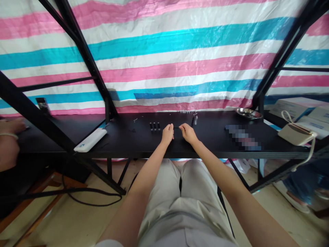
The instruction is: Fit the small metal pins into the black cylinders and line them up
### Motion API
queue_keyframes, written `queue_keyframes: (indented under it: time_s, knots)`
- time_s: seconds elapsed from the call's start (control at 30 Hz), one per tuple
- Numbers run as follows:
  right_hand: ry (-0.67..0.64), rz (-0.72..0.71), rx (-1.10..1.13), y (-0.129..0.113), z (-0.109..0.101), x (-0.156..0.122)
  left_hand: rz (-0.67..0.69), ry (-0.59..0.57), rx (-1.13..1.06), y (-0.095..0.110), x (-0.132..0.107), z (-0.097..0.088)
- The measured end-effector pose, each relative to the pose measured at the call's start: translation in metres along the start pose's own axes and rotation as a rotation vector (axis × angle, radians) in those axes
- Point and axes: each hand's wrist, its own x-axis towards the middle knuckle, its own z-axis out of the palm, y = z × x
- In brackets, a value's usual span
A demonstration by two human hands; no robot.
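Observation:
My left hand (168, 133) and my right hand (187, 132) rest side by side on the black table (133, 140), both with fingers curled in a pinch. Between them runs a small thin black part (176, 127), held at each end; it is too small to name. Three small black upright pieces (154, 126) stand just left of my left hand. Another small dark piece with a clear bit (194, 120) lies just behind my right hand. A row of tiny pale pins (184, 112) lines the table's far edge.
A white power bank (90, 140) lies at the left front edge, a metal dish (248, 113) at the far right. Black frame struts (84, 55) cross left and right. Another person's hand (10, 127) is at the far left. White boxes and a pale pouch (295, 133) sit on the right.

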Motion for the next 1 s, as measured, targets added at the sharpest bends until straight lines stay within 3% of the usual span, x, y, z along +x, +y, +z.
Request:
queue_keyframes:
  time_s: [0.47,0.77,1.0]
  knots:
    - [-0.066,-0.055,0.026,-0.008,-0.005,-0.002,-0.034,0.085,0.042,-0.007,0.005,0.0]
    - [-0.072,0.066,-0.064,-0.007,-0.007,-0.004,-0.139,0.149,-0.042,-0.007,0.007,-0.002]
    - [-0.057,0.16,-0.031,-0.012,-0.01,-0.003,0.019,0.009,-0.023,-0.007,0.005,-0.001]
